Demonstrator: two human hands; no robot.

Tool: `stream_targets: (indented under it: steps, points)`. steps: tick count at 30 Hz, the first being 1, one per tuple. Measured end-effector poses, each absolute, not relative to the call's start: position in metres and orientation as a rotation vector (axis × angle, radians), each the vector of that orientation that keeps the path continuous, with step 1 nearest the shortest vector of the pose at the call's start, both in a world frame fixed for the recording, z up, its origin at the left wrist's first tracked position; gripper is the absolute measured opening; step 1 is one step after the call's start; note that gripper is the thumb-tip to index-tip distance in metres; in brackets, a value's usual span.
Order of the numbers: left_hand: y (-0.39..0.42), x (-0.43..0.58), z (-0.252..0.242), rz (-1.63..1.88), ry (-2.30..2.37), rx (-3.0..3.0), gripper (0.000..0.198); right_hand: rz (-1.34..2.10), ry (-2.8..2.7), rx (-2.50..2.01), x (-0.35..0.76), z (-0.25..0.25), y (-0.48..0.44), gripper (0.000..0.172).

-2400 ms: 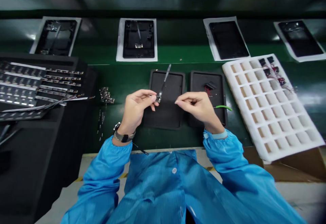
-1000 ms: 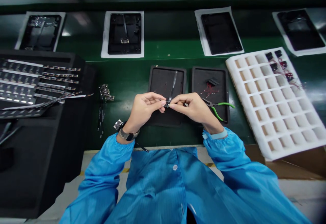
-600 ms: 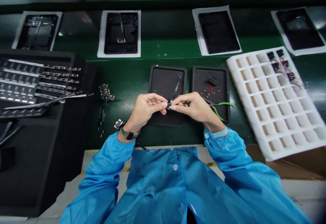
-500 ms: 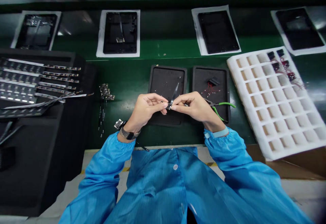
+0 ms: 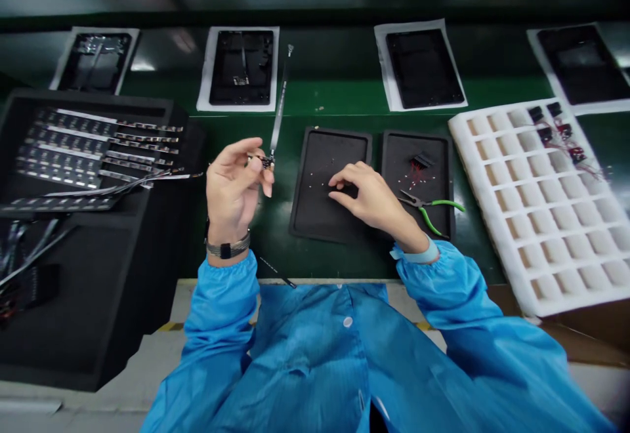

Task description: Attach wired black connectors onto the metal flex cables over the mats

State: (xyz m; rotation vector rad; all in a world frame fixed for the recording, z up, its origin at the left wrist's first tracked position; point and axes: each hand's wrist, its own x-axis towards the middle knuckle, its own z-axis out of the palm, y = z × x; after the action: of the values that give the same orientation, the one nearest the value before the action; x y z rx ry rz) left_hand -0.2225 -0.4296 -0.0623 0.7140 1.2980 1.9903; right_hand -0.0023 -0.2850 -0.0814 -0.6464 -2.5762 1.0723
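Clearly, left hand pinching circuit board, wide gap, right hand unclasped across tray rim

the left hand partly hides a small board; at upper right, a black panel is cut off.
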Motion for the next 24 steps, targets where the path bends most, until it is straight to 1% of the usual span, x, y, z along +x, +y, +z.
stream_targets:
  steps: [3,6,8,12,15,18,21,24]
  points:
    - [-0.432,-0.231,-0.066,2.011,1.303,0.703,0.036,0.902,-2.750,-0.646,-0.024,-0.090,-0.289,0.008]
    - [-0.432,-0.233,-0.069,2.015,1.310,0.710,0.036,0.786,-2.838,-0.715,-0.043,-0.100,-0.290,0.007]
    - [-0.431,-0.232,-0.069,2.026,1.300,0.703,0.036,0.787,-2.863,-0.782,-0.052,-0.106,-0.291,0.004]
    - [-0.429,-0.231,-0.068,2.057,1.311,0.678,0.035,0.795,-2.924,-0.785,-0.059,-0.107,-0.294,0.012]
    - [-0.429,-0.232,-0.069,2.074,1.347,0.708,0.031,0.751,-2.912,-0.713,-0.055,-0.099,-0.296,0.013]
    - [-0.430,-0.232,-0.069,2.092,1.383,0.745,0.030,0.873,-2.761,-0.704,-0.043,-0.089,-0.294,0.011]
    - [-0.431,-0.232,-0.068,2.101,1.357,0.749,0.032,1.094,-2.592,-0.739,-0.027,-0.082,-0.287,0.003]
    - [-0.432,-0.232,-0.070,2.099,1.325,0.756,0.031,1.293,-2.462,-0.754,-0.015,-0.081,-0.281,0.008]
